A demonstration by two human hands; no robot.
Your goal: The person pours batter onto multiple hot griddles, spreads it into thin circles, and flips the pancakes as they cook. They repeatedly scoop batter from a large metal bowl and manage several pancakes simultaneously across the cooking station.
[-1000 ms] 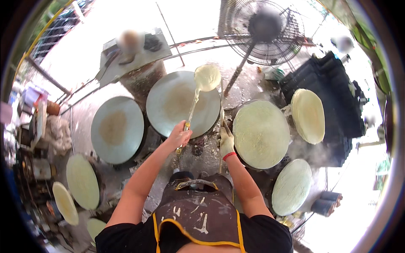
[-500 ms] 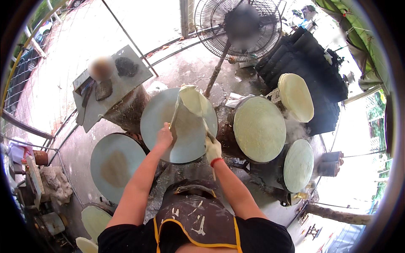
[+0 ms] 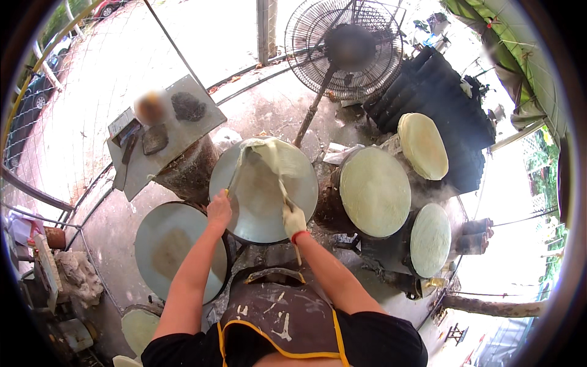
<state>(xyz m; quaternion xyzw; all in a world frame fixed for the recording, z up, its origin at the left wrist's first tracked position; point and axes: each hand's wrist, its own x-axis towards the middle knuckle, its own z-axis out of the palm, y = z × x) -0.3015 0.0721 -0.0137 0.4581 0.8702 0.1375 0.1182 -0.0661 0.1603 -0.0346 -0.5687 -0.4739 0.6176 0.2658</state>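
A thin pale sheet of batter (image 3: 269, 160) hangs folded over the far part of a round grey steaming plate (image 3: 244, 220) in front of me. My left hand (image 3: 219, 210), bare, grips a thin stick that runs up under the sheet's left edge. My right hand (image 3: 294, 220), in a pale glove with a red cuff, holds a second stick that reaches up into the sheet's middle. Both hands are over the near part of the plate.
Round plates surround me: a grey one (image 3: 171, 251) at lower left, cream-covered ones (image 3: 374, 191) (image 3: 430, 240) (image 3: 422, 145) at right, steaming. A standing fan (image 3: 344, 46) is behind, a small grey table (image 3: 165, 137) with dark items at left, a black stack (image 3: 440, 104) at right.
The view has swung left, so the plate sits centred. The sheet, lifted on the sticks before, has come down and now drapes over the plate's far side; both hands moved lower.
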